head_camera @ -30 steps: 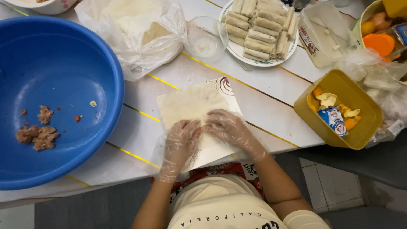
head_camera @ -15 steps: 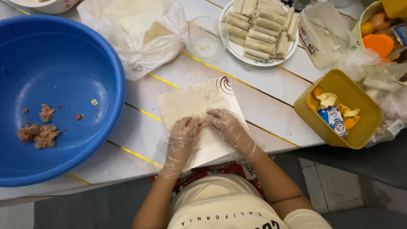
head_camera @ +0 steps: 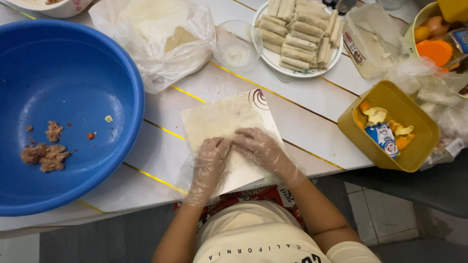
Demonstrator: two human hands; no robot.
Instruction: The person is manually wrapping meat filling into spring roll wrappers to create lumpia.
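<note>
Here both hands [head_camera: 234,153] press wrapper's [head_camera: 219,119] near edge.

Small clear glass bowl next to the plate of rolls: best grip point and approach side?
Pinch the rim of the glass bowl on its near edge, coming from above and the table's front. It stands upright and open; the wrapper bag crowds its left and the plate of rolls its right, so probably only the near rim is free.

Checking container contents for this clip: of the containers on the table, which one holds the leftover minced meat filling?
The big round blue plastic basin, far left; brown filling clumps lie on its floor.
</note>
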